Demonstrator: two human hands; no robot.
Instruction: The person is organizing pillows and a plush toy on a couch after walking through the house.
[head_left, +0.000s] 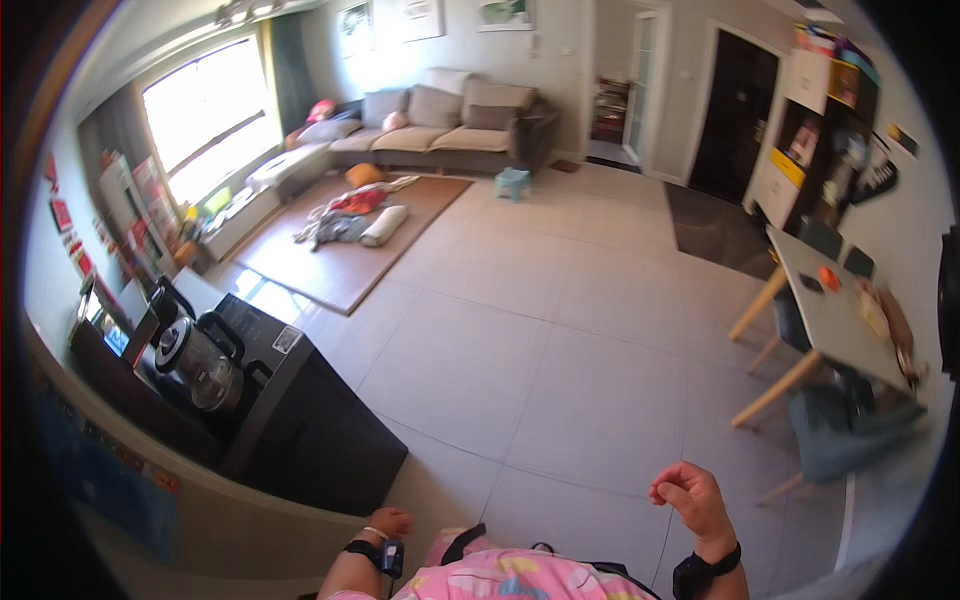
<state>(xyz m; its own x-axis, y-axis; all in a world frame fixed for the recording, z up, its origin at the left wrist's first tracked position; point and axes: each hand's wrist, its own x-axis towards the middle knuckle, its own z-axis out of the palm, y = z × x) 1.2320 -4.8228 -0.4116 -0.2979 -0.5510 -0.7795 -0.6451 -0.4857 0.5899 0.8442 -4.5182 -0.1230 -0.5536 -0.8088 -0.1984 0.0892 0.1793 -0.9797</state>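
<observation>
My left hand (391, 522) hangs low beside my pink patterned clothing (517, 574), near the bottom corner of a dark cabinet (322, 442). Its fingers look curled, but whether they are closed on anything cannot be told. On the right, my right hand (686, 495) is raised over the tiled floor, fingers bent towards the thumb, with no object visible in it. Both wrists wear black straps with small devices. A glass kettle (206, 375) with a black handle stands on the dark cabinet, to the left.
A table (840, 315) with wooden legs and a grey chair (840, 435) stand at the right. Clothes (345, 225) and a pillow (385, 226) lie on a mat (337, 285). Farther back are a small blue stool (513, 184), a sofa (480, 139) and a dark door (733, 116).
</observation>
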